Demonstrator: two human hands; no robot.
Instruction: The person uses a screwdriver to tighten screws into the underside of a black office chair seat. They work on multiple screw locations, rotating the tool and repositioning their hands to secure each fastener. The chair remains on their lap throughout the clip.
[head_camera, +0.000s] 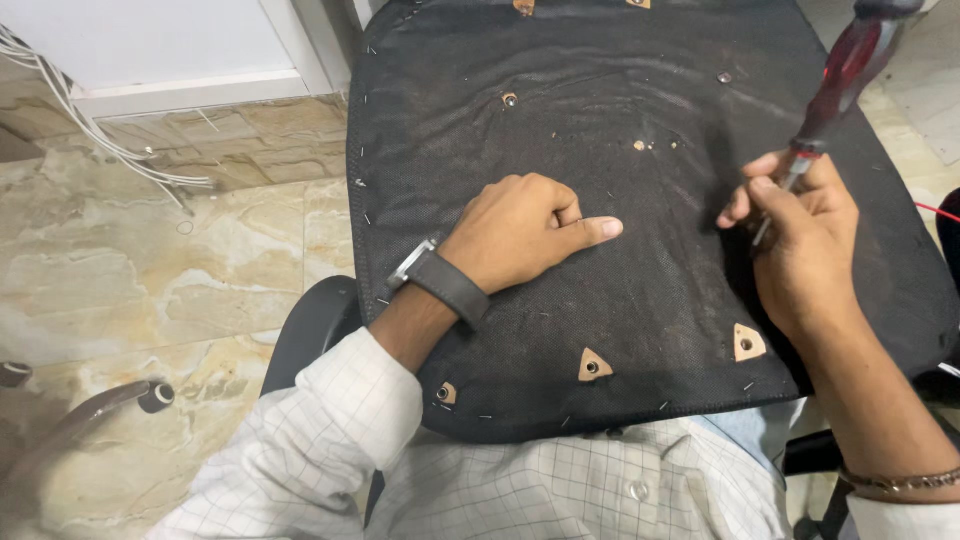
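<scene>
- Nearest the camera, the checked shirt (560, 490) of the person fills the bottom edge, and the chair seat (640, 150), turned underside up with its black fabric facing the camera, rests against it across the lap.
- On that chair seat the screwdriver (845, 75) stands tilted: its red handle leans up and away toward the seat's far right corner, while its thin shaft runs down and leftward into the right hand (800, 240).
- Right hand is pinched around the shaft just below the handle, fingers pressed together; the tip is hidden behind them, so whether it touches the fabric cannot be told.
- Left hand (525, 232) lies on the middle of the chair seat, curled into a loose fist with the forefinger stretched out flat, pointing right toward the screwdriver; it holds nothing. A dark wristband (445, 283) sits on its wrist.
- Between the two hands is a bare strip of fabric; the right hand is the nearer one to the tool.
- Triangular tan patches (595, 365) with screw holes sit along the seat's near edge, just below both hands.
- Left of the chair seat lies the marbled floor (150, 260), with white cables (90, 130) by the wall.
</scene>
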